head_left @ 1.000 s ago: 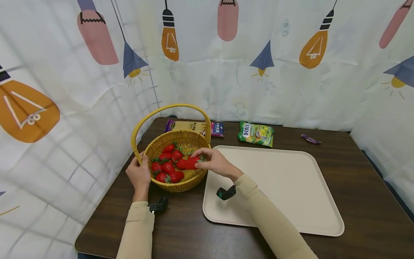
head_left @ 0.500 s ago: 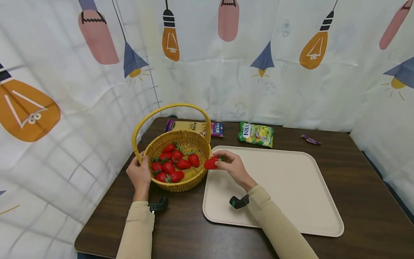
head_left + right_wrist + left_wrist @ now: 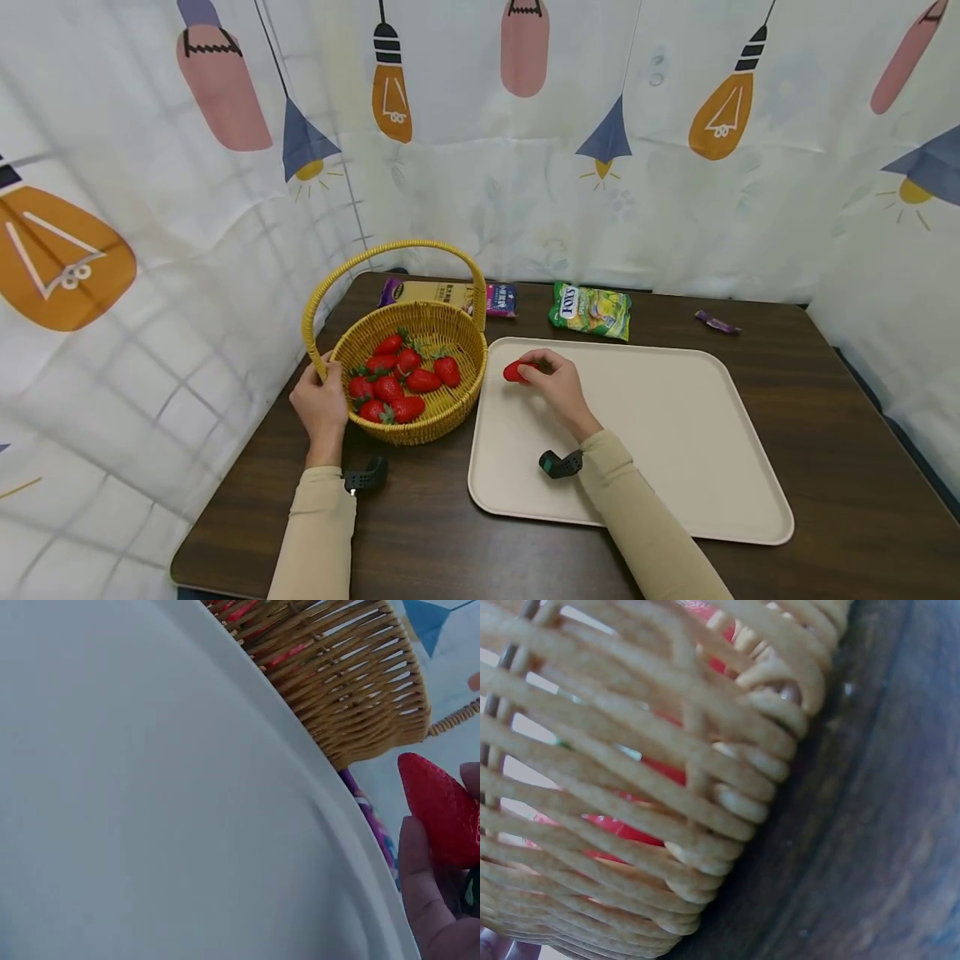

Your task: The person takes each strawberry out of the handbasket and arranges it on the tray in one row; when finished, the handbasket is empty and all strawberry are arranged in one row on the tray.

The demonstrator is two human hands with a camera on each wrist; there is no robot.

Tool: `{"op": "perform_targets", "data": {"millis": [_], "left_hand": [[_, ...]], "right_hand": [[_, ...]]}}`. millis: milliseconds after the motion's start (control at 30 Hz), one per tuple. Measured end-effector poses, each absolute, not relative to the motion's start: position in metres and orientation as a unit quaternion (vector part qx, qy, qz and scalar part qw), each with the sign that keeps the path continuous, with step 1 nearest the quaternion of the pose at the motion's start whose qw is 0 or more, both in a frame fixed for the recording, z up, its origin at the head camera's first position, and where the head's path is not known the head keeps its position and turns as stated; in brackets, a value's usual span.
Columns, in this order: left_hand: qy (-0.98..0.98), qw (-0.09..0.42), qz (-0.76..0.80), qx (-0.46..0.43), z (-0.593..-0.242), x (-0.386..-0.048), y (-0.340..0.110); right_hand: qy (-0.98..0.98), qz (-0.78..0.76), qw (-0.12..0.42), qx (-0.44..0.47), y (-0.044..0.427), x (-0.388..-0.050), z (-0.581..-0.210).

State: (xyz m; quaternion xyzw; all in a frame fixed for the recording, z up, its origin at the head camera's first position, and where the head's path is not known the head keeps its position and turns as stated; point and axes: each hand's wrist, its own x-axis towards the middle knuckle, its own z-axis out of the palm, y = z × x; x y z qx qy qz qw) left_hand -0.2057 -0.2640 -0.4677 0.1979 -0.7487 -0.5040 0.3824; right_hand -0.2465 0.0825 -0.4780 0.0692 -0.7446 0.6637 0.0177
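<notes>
A yellow wicker basket with several strawberries inside stands left of the beige tray. My left hand grips the left side of the basket at the base of its handle. Over the tray's left part, my right hand pinches one strawberry between thumb and fingers. In the right wrist view that strawberry shows its pointed end, and the basket stands beyond the tray's rim. The left wrist view shows the woven basket wall close up, red fruit behind its gaps.
Behind the basket lies a long snack package with a purple end. A green candy bag lies behind the tray, and a small purple wrapped piece lies at the back right. A patterned curtain hangs behind the dark table.
My right hand has lifted a strawberry out of the basket and carried it right, over the tray. My left hand has kept its grip on the basket, which stays in place.
</notes>
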Motion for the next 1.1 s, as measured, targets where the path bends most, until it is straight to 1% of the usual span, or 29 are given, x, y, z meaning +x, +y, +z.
{"op": "perform_targets", "data": {"millis": [100, 200, 633, 933, 1100], "left_hand": [[-0.751, 0.377, -0.504, 0.198, -0.468, -0.205, -0.264], [-0.754, 0.372, -0.503, 0.200, -0.468, -0.205, -0.264], [-0.754, 0.367, -0.507, 0.200, -0.469, -0.205, -0.265], [-0.751, 0.367, -0.509, 0.204, -0.467, -0.205, -0.264], [-0.751, 0.364, -0.510, 0.206, -0.468, -0.205, -0.264]], "right_hand": [[-0.798, 0.599, 0.027, 0.059, 0.082, -0.247, -0.482], [-0.827, 0.558, 0.025, 0.057, 0.080, -0.246, -0.484], [-0.841, 0.533, -0.003, 0.096, 0.076, -0.244, -0.485], [-0.859, 0.495, 0.049, 0.121, 0.074, -0.243, -0.488], [-0.856, 0.496, 0.063, 0.130, 0.070, -0.242, -0.489]]}}
